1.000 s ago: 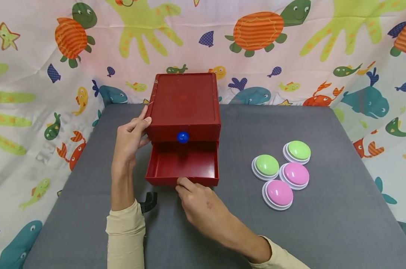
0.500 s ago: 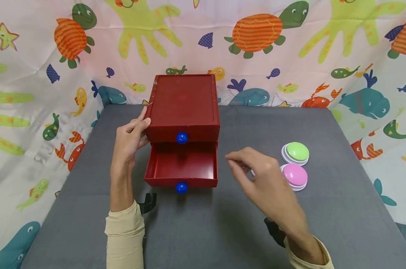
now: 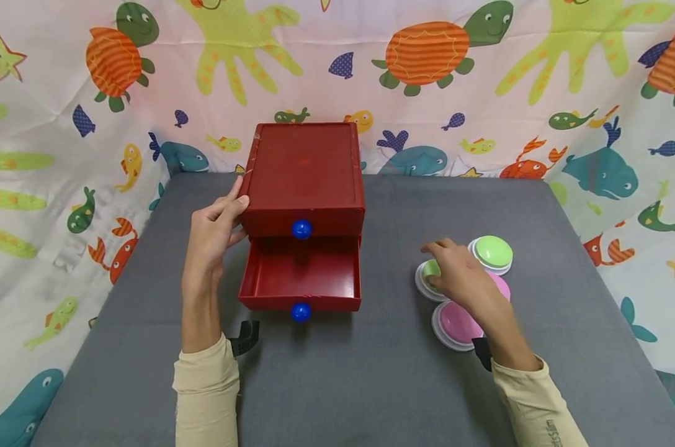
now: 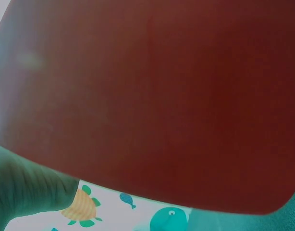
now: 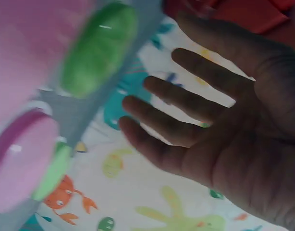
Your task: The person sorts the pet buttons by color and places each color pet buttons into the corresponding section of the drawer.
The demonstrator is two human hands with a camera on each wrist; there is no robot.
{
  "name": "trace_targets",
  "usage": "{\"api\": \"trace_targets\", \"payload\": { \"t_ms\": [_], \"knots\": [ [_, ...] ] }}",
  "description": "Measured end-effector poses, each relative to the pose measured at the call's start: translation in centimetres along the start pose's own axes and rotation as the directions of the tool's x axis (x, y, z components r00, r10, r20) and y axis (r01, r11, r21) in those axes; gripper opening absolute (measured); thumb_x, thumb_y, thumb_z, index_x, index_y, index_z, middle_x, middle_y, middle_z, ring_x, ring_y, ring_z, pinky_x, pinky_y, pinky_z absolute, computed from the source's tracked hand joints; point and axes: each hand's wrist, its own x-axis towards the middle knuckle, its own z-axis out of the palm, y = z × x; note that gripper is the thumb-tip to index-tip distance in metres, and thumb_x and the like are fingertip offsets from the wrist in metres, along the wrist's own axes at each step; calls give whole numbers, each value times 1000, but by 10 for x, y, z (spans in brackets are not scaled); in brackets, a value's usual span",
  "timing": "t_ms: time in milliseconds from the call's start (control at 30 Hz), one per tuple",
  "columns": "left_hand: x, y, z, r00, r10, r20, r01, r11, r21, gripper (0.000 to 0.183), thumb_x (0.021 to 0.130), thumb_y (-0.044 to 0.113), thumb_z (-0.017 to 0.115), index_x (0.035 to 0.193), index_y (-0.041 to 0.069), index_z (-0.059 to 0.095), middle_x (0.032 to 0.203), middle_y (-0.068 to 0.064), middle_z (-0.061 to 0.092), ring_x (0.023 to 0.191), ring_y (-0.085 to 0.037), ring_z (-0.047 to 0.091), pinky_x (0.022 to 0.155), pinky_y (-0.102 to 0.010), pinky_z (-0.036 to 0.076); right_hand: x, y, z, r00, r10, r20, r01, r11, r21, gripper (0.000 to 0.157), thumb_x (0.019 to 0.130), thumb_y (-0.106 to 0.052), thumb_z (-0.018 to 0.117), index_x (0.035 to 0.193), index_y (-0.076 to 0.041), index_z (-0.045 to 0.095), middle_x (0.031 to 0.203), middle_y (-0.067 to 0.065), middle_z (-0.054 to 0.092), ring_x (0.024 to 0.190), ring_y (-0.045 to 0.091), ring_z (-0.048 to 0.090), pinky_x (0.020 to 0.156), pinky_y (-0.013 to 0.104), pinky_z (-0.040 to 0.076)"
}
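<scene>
- The red box (image 3: 304, 164) is set at the back of the gray table (image 3: 371, 385), close to the cloth (image 3: 326, 56), where turtles, fish and whales are printed.
- The bottom drawer (image 3: 270, 303) is pulled out, and a low blue knob (image 3: 301, 312) is fixed on its front.
- The top drawer (image 3: 270, 221) is pushed in, with a high blue knob (image 3: 301, 229) fixed on it.
- The left side of the red box is touched by the left hand (image 3: 213, 226); the thumb is laid by the top front corner, and the pointing finger is stretched along the edge.
- The left green button (image 3: 429, 273), well to the right of the box, is partly covered by the right hand (image 3: 460, 270), held over it with fingers spread apart. Whether it is touched cannot be told.
- The front pink button (image 3: 459, 321) is placed just beside it.
- The back pink button (image 3: 503, 285) is mostly hidden by the right hand.
- The back green button (image 3: 494, 251) is seen behind that.
- Tan cloth is worn on both arms, as the left sleeve (image 3: 206, 391) and right sleeve (image 3: 538, 403).
</scene>
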Motion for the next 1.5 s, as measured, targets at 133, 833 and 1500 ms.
{"api": "trace_targets", "payload": {
  "t_ms": [133, 833, 1500],
  "knots": [
    [0, 1, 2, 1000, -2, 11, 2, 1000, -4, 49, 103, 46, 61, 147, 26, 59, 161, 2, 51, 144, -33, 56, 106, -50, 51, 5, 14, 12, 993, 46, 110, -39, 997, -63, 64, 81, -3, 84, 141, -2, 60, 130, 32, 59, 115, 52, 60, 92, 63, 57],
    [0, 3, 1, 1000, 11, -5, -11, 1000, 6, 49, 103, 45, 60, 145, 20, 62, 163, 7, 50, 144, -34, 55, 106, -52, 51, 9, 24, 23, 990, 79, 120, -76, 997, -30, 67, 79, -7, 88, 140, -3, 61, 119, 32, 57, 107, 50, 60, 84, 61, 57],
    [-2, 0, 1, 1000, 1, -16, -1, 1000, 16, 47, 104, 45, 60, 149, 33, 56, 161, -4, 52, 144, -34, 55, 105, -51, 52, -22, -33, -29, 997, 69, -44, -70, 997, -33, 77, 84, -25, 84, 150, 0, 53, 126, 32, 56, 107, 47, 55, 82, 55, 58]
  ]
}}
